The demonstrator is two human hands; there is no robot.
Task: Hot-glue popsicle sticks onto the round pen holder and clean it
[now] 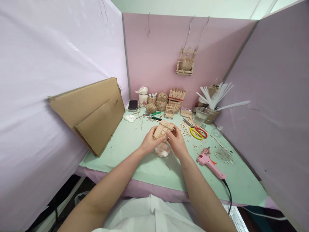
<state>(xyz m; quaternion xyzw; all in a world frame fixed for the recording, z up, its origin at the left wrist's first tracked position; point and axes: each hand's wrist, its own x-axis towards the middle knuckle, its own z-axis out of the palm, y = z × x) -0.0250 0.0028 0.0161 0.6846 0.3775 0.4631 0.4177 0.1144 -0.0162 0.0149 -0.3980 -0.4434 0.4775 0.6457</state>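
I had the left hand [150, 141] and right hand [178, 141] both gripping the wooden panel [163, 125] near the dish [162, 155]; its sticks [158, 130] looked joined already, but I couldn't tell what remained.

Bright, soft light; right wall [270, 96] dimmer (wide-angle stretch toward edges).

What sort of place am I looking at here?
Probably a craft workstation: a pink glue gun lies on the table, with scissors near thin wooden scraps and a ball of twine farther back.
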